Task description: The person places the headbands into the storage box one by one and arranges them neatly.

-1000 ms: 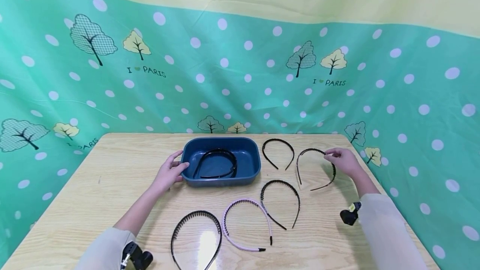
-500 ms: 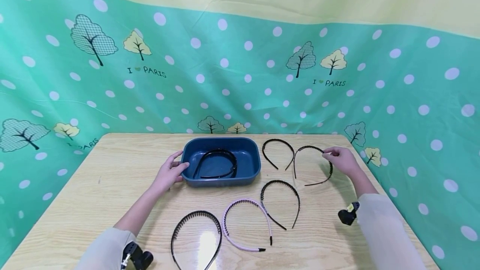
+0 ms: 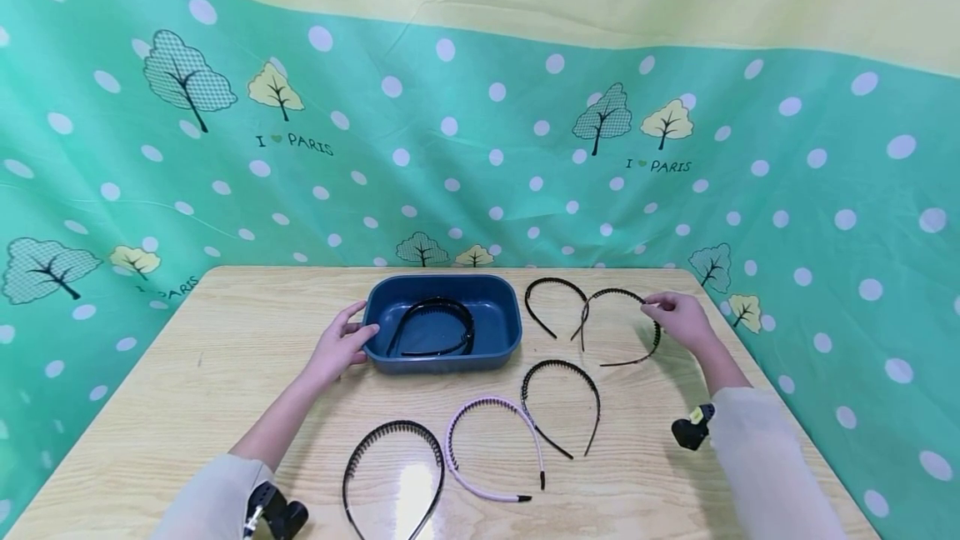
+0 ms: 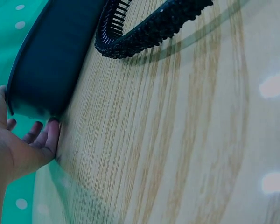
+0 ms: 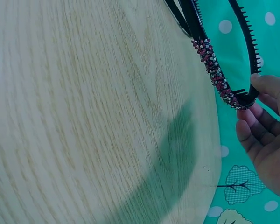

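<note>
My right hand [image 3: 678,319] pinches a black toothed headband [image 3: 613,291] between thumb and fingers. In the right wrist view, red and silver beads [image 5: 214,70] cover part of its band. The far arm of this headband overlaps another black headband [image 3: 557,280] lying behind it in the head view. My left hand [image 3: 339,346] grips the left end of a blue rectangular bin [image 3: 442,365], thumb over the rim and fingers along the outside. Inside the bin lies black headband material [image 3: 471,325], one band overlapping another.
On the wooden table [image 3: 247,340], a black headband [image 3: 597,407], a lilac headband [image 3: 536,440] and another black headband [image 3: 345,482] lie in front of the bin. A polka-dot curtain [image 3: 420,173] hangs behind the table and along its sides.
My right hand has moved the held headband slightly left and back, so it now overlaps the black headband behind. My left hand and the bin stay in place.
</note>
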A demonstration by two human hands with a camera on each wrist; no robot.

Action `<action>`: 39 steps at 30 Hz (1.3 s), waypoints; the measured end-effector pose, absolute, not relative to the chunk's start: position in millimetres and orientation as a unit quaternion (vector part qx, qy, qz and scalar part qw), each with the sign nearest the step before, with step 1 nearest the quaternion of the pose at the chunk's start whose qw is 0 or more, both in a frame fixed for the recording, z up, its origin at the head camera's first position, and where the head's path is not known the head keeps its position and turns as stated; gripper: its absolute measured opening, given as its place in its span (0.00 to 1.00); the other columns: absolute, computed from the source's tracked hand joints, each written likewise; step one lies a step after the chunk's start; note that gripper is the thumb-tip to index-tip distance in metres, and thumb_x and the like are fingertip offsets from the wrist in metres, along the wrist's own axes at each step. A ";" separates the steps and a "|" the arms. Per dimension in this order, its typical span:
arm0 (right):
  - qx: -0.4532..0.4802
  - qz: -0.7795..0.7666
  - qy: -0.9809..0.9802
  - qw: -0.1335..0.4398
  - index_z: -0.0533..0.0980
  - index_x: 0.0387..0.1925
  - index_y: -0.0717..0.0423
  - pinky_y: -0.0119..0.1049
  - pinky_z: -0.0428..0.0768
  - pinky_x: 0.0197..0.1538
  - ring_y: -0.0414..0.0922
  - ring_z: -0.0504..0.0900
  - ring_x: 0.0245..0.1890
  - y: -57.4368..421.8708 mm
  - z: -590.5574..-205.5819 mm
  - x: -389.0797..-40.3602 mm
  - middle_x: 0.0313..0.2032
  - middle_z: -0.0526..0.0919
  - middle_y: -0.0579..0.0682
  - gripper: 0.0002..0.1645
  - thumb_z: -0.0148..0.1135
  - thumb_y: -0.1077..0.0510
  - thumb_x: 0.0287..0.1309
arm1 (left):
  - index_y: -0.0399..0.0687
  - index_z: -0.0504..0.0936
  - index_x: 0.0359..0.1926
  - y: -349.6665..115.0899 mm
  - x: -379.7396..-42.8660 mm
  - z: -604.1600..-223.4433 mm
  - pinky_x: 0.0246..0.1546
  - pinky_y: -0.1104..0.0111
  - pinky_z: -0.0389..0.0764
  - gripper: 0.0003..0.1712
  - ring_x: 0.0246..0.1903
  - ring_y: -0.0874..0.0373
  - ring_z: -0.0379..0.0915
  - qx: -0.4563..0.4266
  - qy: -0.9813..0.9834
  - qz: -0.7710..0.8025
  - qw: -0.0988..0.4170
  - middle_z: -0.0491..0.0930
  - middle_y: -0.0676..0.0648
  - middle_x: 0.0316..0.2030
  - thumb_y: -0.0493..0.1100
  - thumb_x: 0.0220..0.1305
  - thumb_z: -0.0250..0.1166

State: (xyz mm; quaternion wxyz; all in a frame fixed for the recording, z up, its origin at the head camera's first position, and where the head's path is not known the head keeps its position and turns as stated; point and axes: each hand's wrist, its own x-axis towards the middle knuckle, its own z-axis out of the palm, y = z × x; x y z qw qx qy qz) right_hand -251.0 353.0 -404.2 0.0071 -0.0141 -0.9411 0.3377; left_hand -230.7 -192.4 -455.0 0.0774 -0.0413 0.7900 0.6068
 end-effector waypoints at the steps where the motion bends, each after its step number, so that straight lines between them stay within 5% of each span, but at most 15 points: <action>1: -0.015 0.339 -0.941 0.007 0.73 0.54 0.64 0.35 0.72 0.33 0.51 0.73 0.39 352.4 -403.9 -250.7 0.44 0.76 0.63 0.28 0.52 0.45 0.65 | 0.51 0.49 0.73 -192.2 -230.5 -455.0 0.46 0.57 0.81 0.38 0.52 0.41 0.73 -0.040 0.790 0.607 0.077 0.61 0.30 0.61 0.50 0.68 0.54; 12: -0.029 0.362 -0.932 0.009 0.72 0.55 0.64 0.44 0.80 0.39 0.47 0.76 0.36 345.9 -403.2 -250.6 0.44 0.76 0.62 0.29 0.52 0.44 0.65 | 0.51 0.49 0.73 -190.8 -227.5 -452.6 0.45 0.59 0.82 0.37 0.51 0.44 0.74 -0.035 0.797 0.599 0.071 0.62 0.30 0.61 0.50 0.68 0.54; 19: -0.027 0.366 -0.930 0.020 0.73 0.54 0.63 0.38 0.79 0.36 0.46 0.75 0.36 340.9 -402.9 -253.1 0.44 0.76 0.61 0.29 0.52 0.44 0.64 | 0.50 0.48 0.73 -191.5 -228.6 -454.1 0.46 0.57 0.81 0.38 0.52 0.42 0.74 -0.037 0.795 0.601 0.076 0.61 0.30 0.61 0.51 0.68 0.54; 33: -0.036 0.378 -0.925 0.033 0.73 0.55 0.61 0.45 0.81 0.41 0.46 0.77 0.35 333.9 -403.2 -258.6 0.46 0.77 0.62 0.30 0.53 0.42 0.63 | 0.46 0.49 0.72 -184.2 -214.2 -426.9 0.50 0.52 0.79 0.36 0.54 0.36 0.71 -0.042 0.790 0.606 0.085 0.61 0.28 0.61 0.46 0.69 0.53; 39: -0.035 0.384 -0.922 0.037 0.74 0.53 0.60 0.38 0.81 0.37 0.44 0.76 0.33 325.1 -398.8 -260.5 0.44 0.77 0.60 0.28 0.54 0.43 0.63 | 0.49 0.49 0.73 -190.5 -225.7 -446.6 0.47 0.56 0.81 0.38 0.52 0.40 0.73 -0.043 0.792 0.603 0.082 0.62 0.29 0.61 0.49 0.68 0.54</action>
